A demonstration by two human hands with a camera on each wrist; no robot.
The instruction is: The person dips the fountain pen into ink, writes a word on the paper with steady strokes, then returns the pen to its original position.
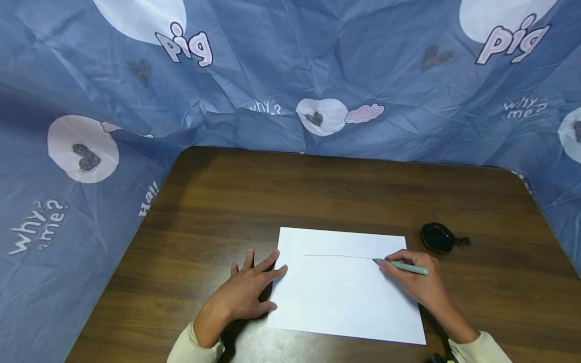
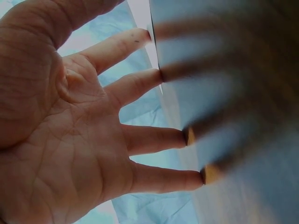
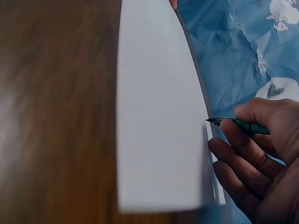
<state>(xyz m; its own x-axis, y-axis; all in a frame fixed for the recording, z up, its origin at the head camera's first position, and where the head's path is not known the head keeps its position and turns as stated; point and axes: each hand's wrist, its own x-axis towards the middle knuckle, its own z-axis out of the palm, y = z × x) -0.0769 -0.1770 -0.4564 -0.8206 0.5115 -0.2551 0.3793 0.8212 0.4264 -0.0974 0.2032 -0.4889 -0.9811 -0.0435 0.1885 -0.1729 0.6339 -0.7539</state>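
A white sheet of paper (image 1: 345, 297) lies on the brown wooden table, with one thin dark line (image 1: 338, 255) running across its upper part. My right hand (image 1: 417, 280) pinches a green fountain pen (image 1: 410, 267) between thumb and fingers, its nib at the right end of that line. In the right wrist view the pen's dark pointed nib (image 3: 210, 120) meets the paper. My left hand (image 1: 247, 292) has its fingers spread, fingertips on the table and the paper's left edge. From the left wrist view, the palm (image 2: 70, 130) faces the camera with nothing in it.
A small black pan-shaped dish (image 1: 438, 238) with a short handle stands beyond my right hand. At the bottom edge, near the right sleeve, a dark object (image 1: 437, 358) is partly cut off. Blue printed cloth (image 1: 272, 65) hangs behind and left of the table (image 1: 317, 186).
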